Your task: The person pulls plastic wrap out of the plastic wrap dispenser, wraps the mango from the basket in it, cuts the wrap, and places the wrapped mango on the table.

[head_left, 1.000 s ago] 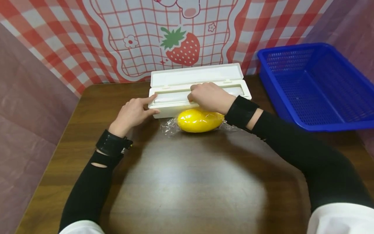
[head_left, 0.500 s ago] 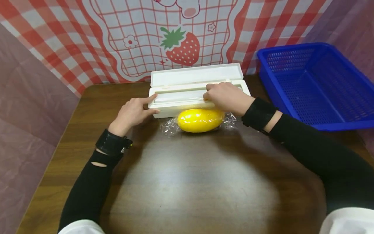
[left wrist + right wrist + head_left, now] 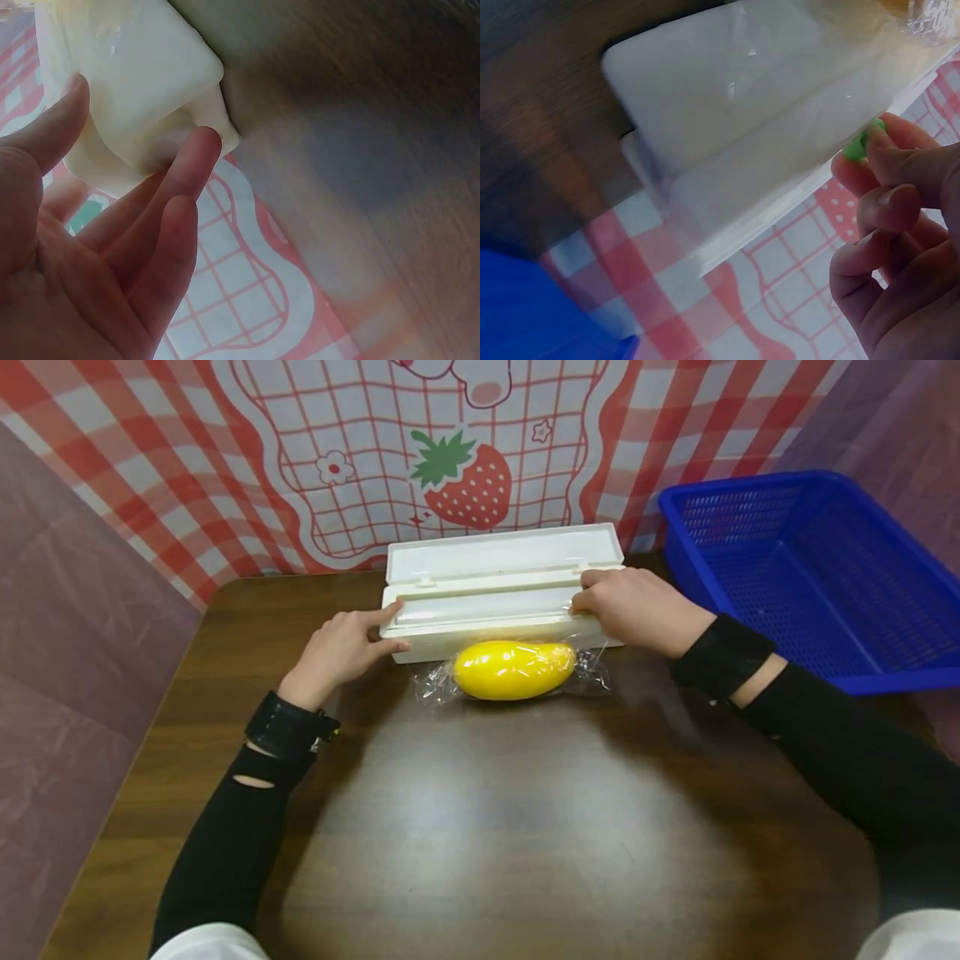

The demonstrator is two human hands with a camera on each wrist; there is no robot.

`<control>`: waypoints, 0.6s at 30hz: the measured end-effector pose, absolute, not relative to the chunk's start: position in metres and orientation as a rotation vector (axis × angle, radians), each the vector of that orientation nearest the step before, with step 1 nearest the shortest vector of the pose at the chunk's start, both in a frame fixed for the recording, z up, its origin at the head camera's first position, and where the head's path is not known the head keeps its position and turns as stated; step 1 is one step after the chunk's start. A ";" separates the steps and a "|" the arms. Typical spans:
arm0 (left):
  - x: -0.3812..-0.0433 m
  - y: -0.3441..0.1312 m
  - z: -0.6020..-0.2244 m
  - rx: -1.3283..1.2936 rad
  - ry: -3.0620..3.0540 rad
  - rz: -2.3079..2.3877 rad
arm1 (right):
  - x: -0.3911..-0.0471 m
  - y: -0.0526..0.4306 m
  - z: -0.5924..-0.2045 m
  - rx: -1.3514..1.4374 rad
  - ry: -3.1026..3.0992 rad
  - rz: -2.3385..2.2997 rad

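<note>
A long white cling film dispenser (image 3: pixel 431 648) lies at the back of the table, its lid (image 3: pixel 502 553) tipped back. My left hand (image 3: pixel 336 652) holds its left end, thumb against the front and index finger on top. Near the dispenser's right end, my right hand (image 3: pixel 645 610) pinches a small green slider (image 3: pixel 855 148) between thumb and finger, plain only in the right wrist view. Just in front of the dispenser lies a smooth yellow oblong thing, mango-like (image 3: pixel 513 671), with crumpled clear film (image 3: pixel 437 685) at both ends.
A blue perforated plastic basket (image 3: pixel 795 685) stands at the right of the wooden table (image 3: pixel 480 827). Close behind the dispenser hangs a red-and-white checked cloth (image 3: pixel 525 485) with a strawberry print.
My right hand has slid to the right along the dispenser, from about its middle to near its right end. The left hand and the yellow thing have stayed in place.
</note>
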State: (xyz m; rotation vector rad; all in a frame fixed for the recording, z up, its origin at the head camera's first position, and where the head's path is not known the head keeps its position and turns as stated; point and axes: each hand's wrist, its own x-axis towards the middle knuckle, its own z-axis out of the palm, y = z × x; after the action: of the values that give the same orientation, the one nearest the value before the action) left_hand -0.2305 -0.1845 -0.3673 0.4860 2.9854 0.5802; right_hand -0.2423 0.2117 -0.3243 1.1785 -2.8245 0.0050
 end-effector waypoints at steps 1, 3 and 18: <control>-0.231 -0.185 -0.367 0.480 2.980 0.577 | -0.242 0.215 -0.324 1.176 -2.822 0.002; -0.231 -0.185 -0.367 0.473 2.972 0.570 | -0.241 0.221 -0.324 1.161 -2.824 -0.001; -0.232 -0.186 -0.367 0.487 2.984 0.566 | -0.237 0.262 -0.321 1.067 -2.846 0.108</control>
State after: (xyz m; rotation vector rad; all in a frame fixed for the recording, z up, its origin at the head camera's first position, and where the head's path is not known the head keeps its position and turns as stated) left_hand -0.2323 -0.1856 -0.3671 0.4872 2.9843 0.5661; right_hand -0.2367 0.2621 -0.3210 1.0673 -2.8455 0.1079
